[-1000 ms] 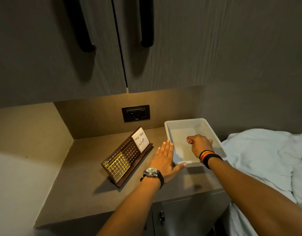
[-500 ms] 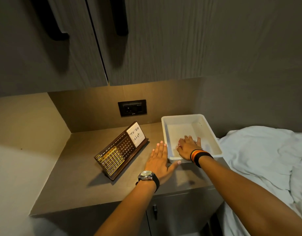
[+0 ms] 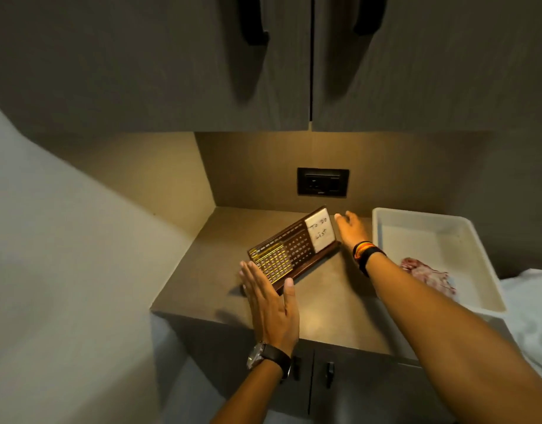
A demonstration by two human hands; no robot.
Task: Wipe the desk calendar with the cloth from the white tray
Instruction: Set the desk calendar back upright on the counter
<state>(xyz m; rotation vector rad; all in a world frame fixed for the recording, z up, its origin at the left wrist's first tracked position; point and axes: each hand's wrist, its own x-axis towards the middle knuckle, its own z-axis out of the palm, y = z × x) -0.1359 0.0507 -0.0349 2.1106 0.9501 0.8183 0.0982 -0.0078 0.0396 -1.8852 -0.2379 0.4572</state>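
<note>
Change: right hand was inside the white tray half a second ago, fingers down on its floor — now it is out of the tray and over at the calendar. Left hand has slid off bare countertop to the calendar's other end.
Left hand [image 3: 269,304]: flat, fingers straight and spread, gripping nothing; fingertips at the near-left end of the desk calendar, thumb touching or just beside its base edge.
Desk calendar [image 3: 291,247]: propped at a tilt near the middle of the countertop [image 3: 331,301], running diagonally from near-left toward the back wall; white "To Do List" card on its far end.
Right hand [image 3: 351,229]: open, fingers loosely extended, empty; at the calendar's far-right end beside the card, contact not clear.
White tray [image 3: 484,280]: at the right edge of the countertop, near corner overhanging toward the bedding.
Cloth [image 3: 429,275]: pinkish, crumpled, lying in the near part of the tray — not in either hand.
Meaning: hands bracket the calendar, likely to steady or shift it; cloth not picked up, so wiping has not begun.
Risk: calendar may tip or slide if pushed from one end only.
</note>
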